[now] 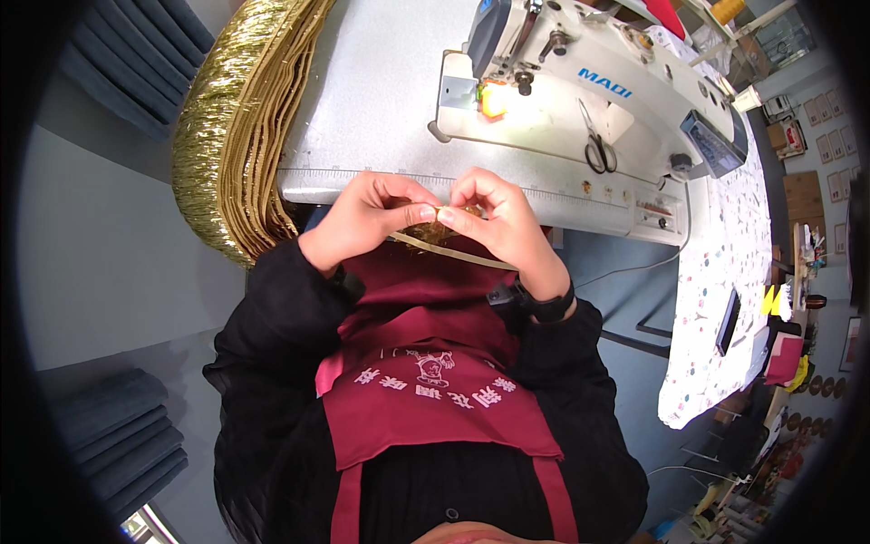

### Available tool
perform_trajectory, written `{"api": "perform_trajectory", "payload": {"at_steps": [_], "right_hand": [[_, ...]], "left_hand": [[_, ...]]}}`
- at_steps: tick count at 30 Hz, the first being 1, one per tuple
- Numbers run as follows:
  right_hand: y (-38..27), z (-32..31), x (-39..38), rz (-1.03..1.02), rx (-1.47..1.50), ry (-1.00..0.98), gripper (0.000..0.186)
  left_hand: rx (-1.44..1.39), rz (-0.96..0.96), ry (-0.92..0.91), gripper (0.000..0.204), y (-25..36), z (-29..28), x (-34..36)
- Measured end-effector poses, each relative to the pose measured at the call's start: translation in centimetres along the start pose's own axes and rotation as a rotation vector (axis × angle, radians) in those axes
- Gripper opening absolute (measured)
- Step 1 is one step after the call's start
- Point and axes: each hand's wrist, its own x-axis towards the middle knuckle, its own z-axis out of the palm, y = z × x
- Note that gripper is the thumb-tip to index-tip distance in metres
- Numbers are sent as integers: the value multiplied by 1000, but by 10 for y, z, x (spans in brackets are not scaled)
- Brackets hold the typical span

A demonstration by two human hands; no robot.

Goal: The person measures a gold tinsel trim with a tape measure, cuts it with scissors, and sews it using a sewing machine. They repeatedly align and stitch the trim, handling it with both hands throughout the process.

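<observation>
We judge the work to be under way and not finished; the gold trim [437, 238] is held between both hands, in front of the sewing machine [625, 100] on the wearer's side, and well apart from that machine's needle end [523, 83]; a pale band [462, 256], which seems to belong to the trim, runs on past the right hand [497, 210]. As for the grip, the left hand [367, 218] has thumb and forefinger pressed together on a small bit of the gold trim, and the right hand does likewise, the two sets of fingertips meeting or nearly so; the bit itself is mostly covered, so we cannot tell whether it is a knot, an end or a fold.

What looks done is the layering of a thick stack of gold fringe [204, 136], which lies along the edge of the surface [381, 109] to the left of the sewing machine; we cannot tell whether those layers are stitched, nor whether they join the piece in hand. What looks left is at least this finger work, since both hands are busy with it, away from the sewing machine; we make out no gold trim under the lit needle end, though glare hides detail there; the scissors [598, 154] lie untouched just beside the sewing machine, on the wearer's side; how much trim remains to be handled, we cannot judge.
</observation>
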Motion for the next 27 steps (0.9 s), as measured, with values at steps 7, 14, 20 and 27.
{"api": "perform_trajectory", "payload": {"at_steps": [7,14,20,27], "right_hand": [[17,3,20,136,182,-234,40],[-27,5,18,56,53,-125,51],[-77,46,-22,-275,-244,48,20],[-10,89,-57,-273,-228,124,12]], "left_hand": [[223,-30,-6,7,54,-24,-13],[863,350,234,8,129,-72,-52],[1311,544,611,13,209,-133,-79],[1321,351,338,18,133,-114,102]]}}
